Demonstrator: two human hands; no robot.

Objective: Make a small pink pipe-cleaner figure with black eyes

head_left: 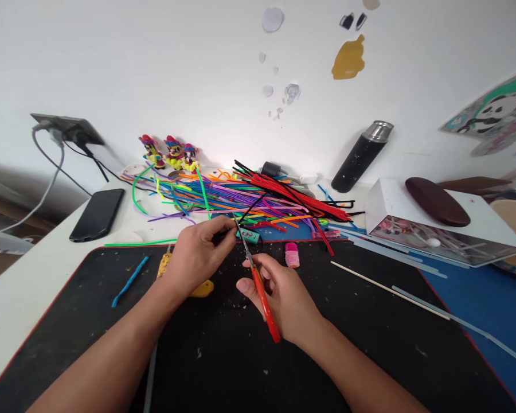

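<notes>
My left hand (202,252) is closed in a pinch on a thin black pipe cleaner (253,208), whose far end points up toward the pile. Most of what lies between these fingers is hidden. In my right hand (284,292) are scissors with red handles (264,307). Their blades (243,238) point away from me and reach up beside the left fingertips, close to the black strand. Partly covered by the left hand and wrist is a yellow tool (203,288), perhaps a glue gun. A small pink fuzzy piece (291,255) lies right of the scissors.
Many coloured pipe cleaners (249,198) are heaped behind the black mat (223,367). Three small figures (173,154) stand at the wall. A phone (97,214) and blue twisted piece (129,281) lie left. Rightward are a thermos (362,156), white box (387,201) and thin stick (387,289).
</notes>
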